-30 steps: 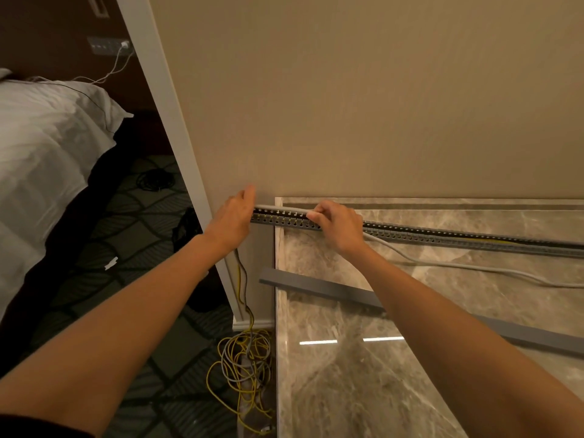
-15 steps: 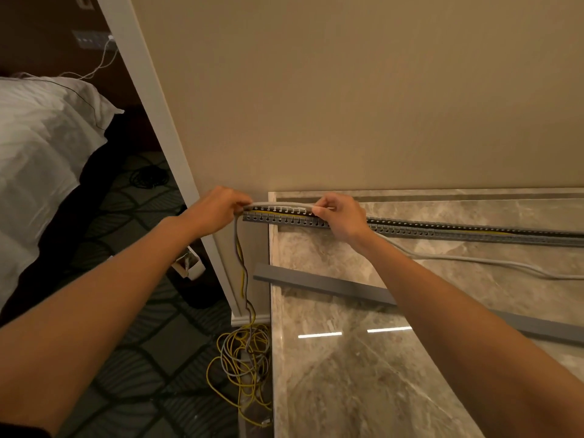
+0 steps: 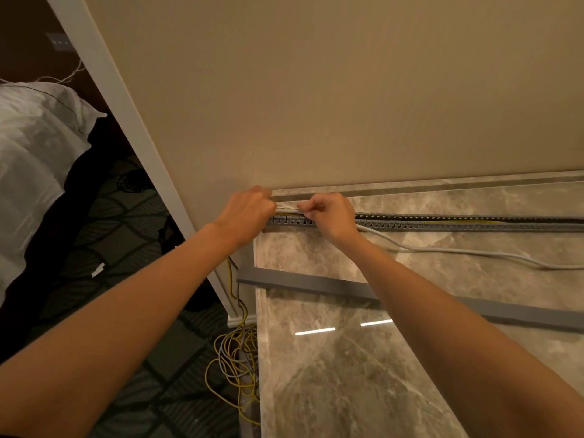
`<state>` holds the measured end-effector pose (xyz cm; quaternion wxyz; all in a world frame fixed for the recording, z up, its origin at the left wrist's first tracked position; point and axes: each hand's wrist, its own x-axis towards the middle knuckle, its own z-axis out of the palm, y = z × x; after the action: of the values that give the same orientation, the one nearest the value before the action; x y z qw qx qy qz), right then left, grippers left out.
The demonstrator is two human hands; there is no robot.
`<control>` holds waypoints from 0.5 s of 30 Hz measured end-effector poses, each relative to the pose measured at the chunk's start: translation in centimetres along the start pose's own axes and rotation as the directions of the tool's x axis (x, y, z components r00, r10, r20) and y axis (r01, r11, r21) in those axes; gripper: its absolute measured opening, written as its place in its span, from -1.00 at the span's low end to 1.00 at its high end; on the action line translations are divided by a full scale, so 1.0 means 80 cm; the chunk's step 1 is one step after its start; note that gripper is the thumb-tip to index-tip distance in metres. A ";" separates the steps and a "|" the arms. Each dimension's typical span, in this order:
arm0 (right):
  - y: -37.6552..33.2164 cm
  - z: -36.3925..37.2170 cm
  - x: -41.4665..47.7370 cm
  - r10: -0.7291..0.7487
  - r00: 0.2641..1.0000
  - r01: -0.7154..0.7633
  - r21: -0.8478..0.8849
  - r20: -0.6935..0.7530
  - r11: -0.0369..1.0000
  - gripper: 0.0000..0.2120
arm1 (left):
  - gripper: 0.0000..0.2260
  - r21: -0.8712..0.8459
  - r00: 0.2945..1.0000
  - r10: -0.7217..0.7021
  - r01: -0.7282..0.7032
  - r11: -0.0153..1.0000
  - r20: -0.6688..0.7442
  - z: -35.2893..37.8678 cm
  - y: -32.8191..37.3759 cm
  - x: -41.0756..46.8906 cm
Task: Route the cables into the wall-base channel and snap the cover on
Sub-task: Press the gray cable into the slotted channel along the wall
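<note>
Here, left hand (image 3: 249,213) and right hand (image 3: 331,216) pinch white cable (image 3: 467,252) with curled fingers (image 3: 308,206) | at channel (image 3: 474,225) left end | cover (image 3: 303,281) lies on table (image 3: 347,390).

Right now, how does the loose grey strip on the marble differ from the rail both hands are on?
The rail has a slotted side and holds cables; the strip is plain. The rail runs along the wall's base; the strip lies apart, angled across the marble. The left hand and right hand are at the rail's end; neither touches the strip. Both are long, narrow and grey.
</note>
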<state>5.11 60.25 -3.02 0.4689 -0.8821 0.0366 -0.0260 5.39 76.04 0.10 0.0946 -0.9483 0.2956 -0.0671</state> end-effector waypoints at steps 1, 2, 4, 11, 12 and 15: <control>0.001 0.001 0.000 -0.019 1.000 0.019 -0.033 -0.018 0.999 -0.87 | -0.91 0.005 1.000 -0.020 0.020 1.000 0.022 0.003 0.002 0.003; 0.000 0.001 -0.001 -0.037 0.999 0.035 -0.065 -0.032 0.997 -0.87 | -0.85 0.017 0.996 -0.041 0.039 0.999 0.079 0.005 0.006 0.005; -0.001 -0.001 -0.001 -0.062 0.998 0.059 -0.113 -0.023 0.992 -0.87 | -0.80 0.031 0.988 -0.090 0.087 0.996 0.122 0.010 0.009 0.009; -0.003 -0.004 0.001 -0.089 0.994 0.104 -0.348 0.059 0.932 -0.78 | -0.79 -0.019 0.986 -0.148 0.150 0.989 0.081 0.027 0.011 -0.007; -0.003 -0.002 -0.001 -0.089 0.994 0.106 -0.371 0.061 0.923 -0.77 | -0.80 -0.001 0.988 -0.128 0.128 0.992 0.085 0.027 0.014 -0.011; -0.005 -0.002 -0.005 -0.099 0.992 0.121 -0.424 0.075 0.897 -0.75 | -0.81 0.067 0.987 -0.157 0.154 0.986 0.045 0.018 0.026 -0.014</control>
<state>4.75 60.38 -2.58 0.2627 -0.9644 -0.0206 -0.0212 3.55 75.18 -1.81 0.1261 -0.9664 0.2158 -0.0600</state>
